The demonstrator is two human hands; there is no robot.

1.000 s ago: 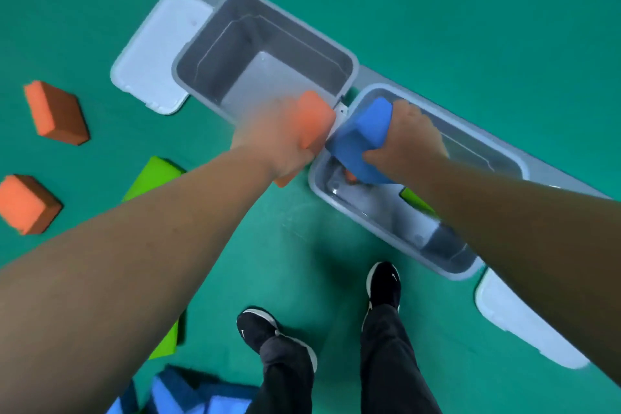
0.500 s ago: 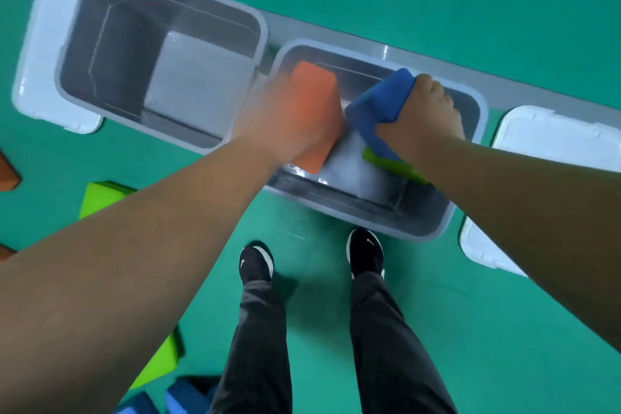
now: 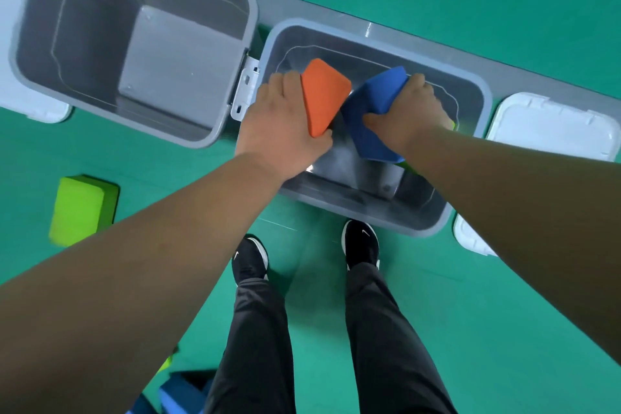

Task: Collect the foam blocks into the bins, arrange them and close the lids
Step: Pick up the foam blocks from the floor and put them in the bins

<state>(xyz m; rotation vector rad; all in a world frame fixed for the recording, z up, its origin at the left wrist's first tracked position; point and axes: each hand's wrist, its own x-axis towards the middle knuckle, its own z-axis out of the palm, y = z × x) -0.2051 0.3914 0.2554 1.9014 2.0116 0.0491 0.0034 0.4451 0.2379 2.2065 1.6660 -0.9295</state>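
Gripping orange block [image 3: 324, 96] with left hand [image 3: 282, 124], long axis running 12-to-6. Gripping blue block [image 3: 369, 118] with right hand [image 3: 406, 114], axis 1-to-7. Holding both over bin [image 3: 484, 101] at 1 o'clock.

— What sort of place is this?
— It looks like an indoor sports or activity hall. A smooth green rubbery floor [image 3: 504, 312] fills the view, and a wide grey painted line [image 3: 437, 33] crosses it like a court marking.
— Anything else?
— Grey plastic storage bins [image 3: 37, 44] stand along that line with white plastic lids [image 3: 551, 131] beside them. A lime-green foam block [image 3: 80, 208] lies loose on the floor.
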